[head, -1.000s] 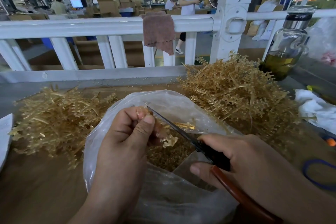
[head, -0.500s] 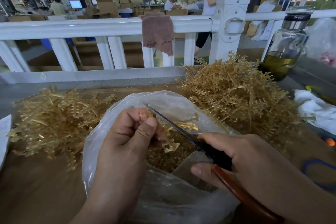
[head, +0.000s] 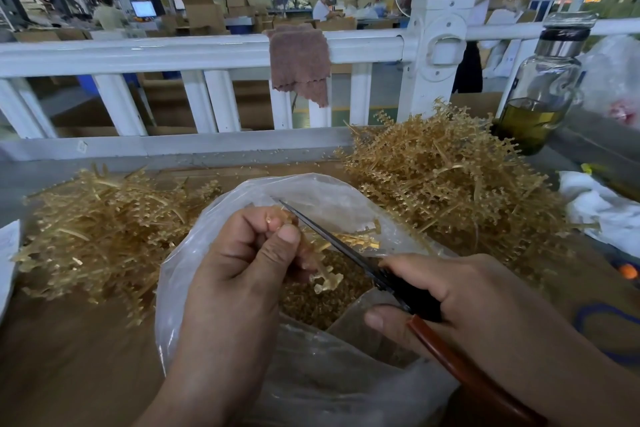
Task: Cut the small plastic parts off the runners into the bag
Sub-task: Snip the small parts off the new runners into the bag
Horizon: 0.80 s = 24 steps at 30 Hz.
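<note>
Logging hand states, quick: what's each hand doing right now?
Left hand: closed, pinching a runner over the bag.
Right hand: closed, gripping the scissors.

Two hands: left hand (head: pixel 239 274), right hand (head: pixel 485 305). Two runner piles: left heap (head: pixel 104 229), right heap (head: pixel 450 184); one single runner (head: pixel 325 281). One bag (head: pixel 329 385), one scissors (head: pixel 412 302), one bottle (head: pixel 540 90), one cloth (head: pixel 299 62).

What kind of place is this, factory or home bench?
Likely a factory floor: heaps of plastic runners, cardboard boxes beyond the white railing, and a worker seated at a far station.
</note>
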Motion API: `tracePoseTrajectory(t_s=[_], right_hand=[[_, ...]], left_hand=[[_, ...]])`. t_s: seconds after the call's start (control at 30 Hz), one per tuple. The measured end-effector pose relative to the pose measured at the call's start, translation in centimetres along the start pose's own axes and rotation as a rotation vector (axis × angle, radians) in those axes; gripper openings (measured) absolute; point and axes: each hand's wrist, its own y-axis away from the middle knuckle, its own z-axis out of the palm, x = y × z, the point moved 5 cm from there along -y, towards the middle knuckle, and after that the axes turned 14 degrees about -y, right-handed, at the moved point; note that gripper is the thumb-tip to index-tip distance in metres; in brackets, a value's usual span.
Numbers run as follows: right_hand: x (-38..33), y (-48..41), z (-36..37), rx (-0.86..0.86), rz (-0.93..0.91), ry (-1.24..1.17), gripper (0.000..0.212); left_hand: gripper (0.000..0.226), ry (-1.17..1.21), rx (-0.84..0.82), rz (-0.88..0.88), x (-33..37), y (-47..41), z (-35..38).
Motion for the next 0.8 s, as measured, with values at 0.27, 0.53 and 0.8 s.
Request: tracePoseTrajectory(t_s=[0.27,0.53,0.8], right_hand=[[-0.18,0.0,-0.03,-0.003,0.023,-0.015,0.042],[-0.56,0.0,0.22,-0.023,0.041,-0.031,0.03],[0.1,0.05,0.33,0.002,0.068,-0.119,0.034]], left_hand=[[0.007,0.008,-0.022,0.0,-0.14,0.0,0.03],[0.014,-0.017,0.032,-0.07,-0.6,0.05,-0.18],[0.015,0.052,0.021,-0.184,-0.26,-0.07,-0.15]])
